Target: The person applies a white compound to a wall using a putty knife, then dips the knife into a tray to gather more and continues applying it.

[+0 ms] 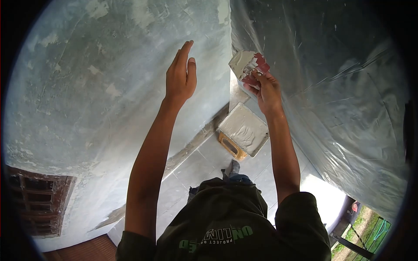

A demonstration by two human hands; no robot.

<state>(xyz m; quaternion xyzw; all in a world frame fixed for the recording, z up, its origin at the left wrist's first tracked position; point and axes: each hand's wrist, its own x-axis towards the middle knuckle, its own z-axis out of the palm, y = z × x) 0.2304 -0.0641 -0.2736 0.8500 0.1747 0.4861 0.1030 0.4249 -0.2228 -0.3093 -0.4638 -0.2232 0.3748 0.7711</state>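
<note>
My left hand (180, 78) is raised over the grey patchy wall (109, 87), fingers stretched out and holding nothing. In my right hand (269, 92) is a flat red putty spreader (262, 64), gripped between thumb and fingers. Pale wet putty (242, 62) coats much of its blade, which is up by the wall's corner edge. Below my hands, a square tray (253, 153) holds a layer of smeared putty (244, 127). A yellow-brown handle-like piece (232, 147) sticks out at the tray's near side.
Clear plastic sheeting (344, 91) hangs along the right side. Grey floor tiles (189, 167) lie below, with my foot (233, 167) close to the tray. A brown-framed window (39, 202) is set at lower left; greenery (370, 230) shows at lower right.
</note>
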